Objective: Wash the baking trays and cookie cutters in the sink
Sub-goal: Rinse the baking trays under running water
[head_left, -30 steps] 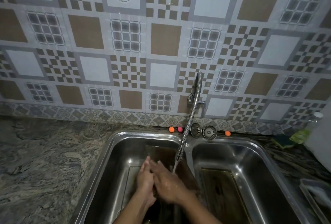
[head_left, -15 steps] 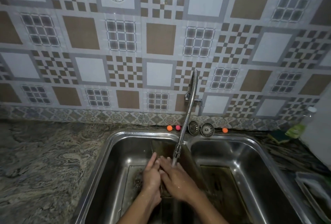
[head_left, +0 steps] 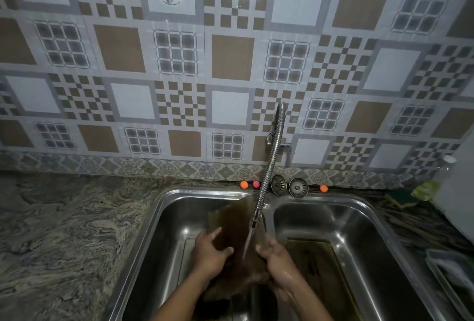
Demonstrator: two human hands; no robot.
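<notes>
A brown baking tray (head_left: 234,223) stands tilted up in the left basin of the steel double sink (head_left: 164,218), leaning toward the divider. Water runs from the flexible tap nozzle (head_left: 255,220) onto its face. My left hand (head_left: 210,256) holds the tray's left edge, thumb on the front. My right hand (head_left: 278,260), wet, grips the right edge. A second brown tray (head_left: 316,266) lies flat in the right basin. I see no cookie cutters.
Two drain strainers (head_left: 288,186) and small orange and pink balls (head_left: 250,184) sit on the ledge behind the sink. A green sponge (head_left: 401,198) and a soap bottle (head_left: 433,182) are at the right, a rack (head_left: 451,272) below them. Granite counter (head_left: 64,230) spreads left.
My hands, earlier pressed together under the water, have separated and now hold the tray's two edges, with the tray raised under the stream.
</notes>
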